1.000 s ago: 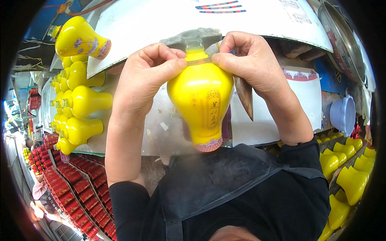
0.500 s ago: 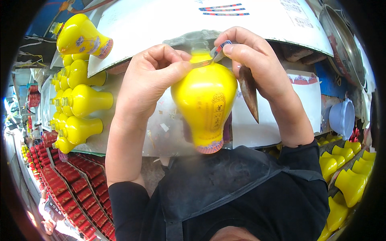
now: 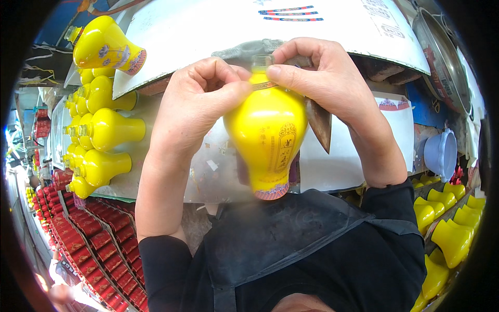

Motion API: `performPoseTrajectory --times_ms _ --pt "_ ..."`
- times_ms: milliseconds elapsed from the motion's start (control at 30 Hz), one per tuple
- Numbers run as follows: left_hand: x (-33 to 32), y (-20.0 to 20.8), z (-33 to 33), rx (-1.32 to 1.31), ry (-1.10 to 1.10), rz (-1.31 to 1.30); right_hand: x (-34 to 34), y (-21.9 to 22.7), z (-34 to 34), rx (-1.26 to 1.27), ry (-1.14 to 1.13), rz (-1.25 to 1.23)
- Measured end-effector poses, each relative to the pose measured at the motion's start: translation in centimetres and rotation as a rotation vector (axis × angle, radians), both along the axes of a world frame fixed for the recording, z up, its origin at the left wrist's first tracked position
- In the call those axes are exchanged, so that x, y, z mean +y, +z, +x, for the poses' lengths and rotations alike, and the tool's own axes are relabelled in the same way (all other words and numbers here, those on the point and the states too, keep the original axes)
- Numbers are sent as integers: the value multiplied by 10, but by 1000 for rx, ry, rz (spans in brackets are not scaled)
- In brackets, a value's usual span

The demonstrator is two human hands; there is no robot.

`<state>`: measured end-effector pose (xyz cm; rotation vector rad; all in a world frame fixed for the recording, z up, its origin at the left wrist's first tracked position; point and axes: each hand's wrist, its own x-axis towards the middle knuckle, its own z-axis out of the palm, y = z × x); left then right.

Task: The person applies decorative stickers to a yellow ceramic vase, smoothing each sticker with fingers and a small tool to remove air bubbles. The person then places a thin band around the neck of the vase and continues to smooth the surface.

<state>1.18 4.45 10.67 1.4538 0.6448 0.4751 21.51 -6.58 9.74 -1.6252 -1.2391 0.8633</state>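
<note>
A glossy yellow bottle (image 3: 267, 122) with a clear glass neck lies in front of me, its neck pointing away and its patterned base near my apron. A narrow decal strip (image 3: 265, 86) runs across its shoulder just below the neck. My left hand (image 3: 202, 96) pinches at the strip's left end, thumb against the bottle. On the other side, the thumb of my right hand (image 3: 325, 73) presses at the strip's right part by the neck. A pointed brown tool (image 3: 320, 125), flat like a blade, hangs from the right palm under the curled fingers.
Several yellow bottles (image 3: 112, 130) lie stacked at the left, one with flower decals on top. Loose strips (image 3: 291, 14) rest on the white board (image 3: 208, 28) beyond. At right are a decal sheet (image 3: 332, 156), a pale blue tub (image 3: 441, 155) and racked yellow bottles (image 3: 452, 242).
My right hand has moved left and slightly down to the bottle's neck, bringing the strip's raised free end down against the bottle. The left hand stays nearly in place.
</note>
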Motion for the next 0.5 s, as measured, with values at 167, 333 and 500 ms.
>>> performPoseTrajectory --times_ms 167,333,500 --pt "-1 1 0 -17 -8 -7 -2 -2 2 46 20 7" --pt "0 2 -1 -7 -7 1 -4 -7 3 87 40 70" --pt "2 0 -1 15 -22 6 -15 -11 3 87 11 46"
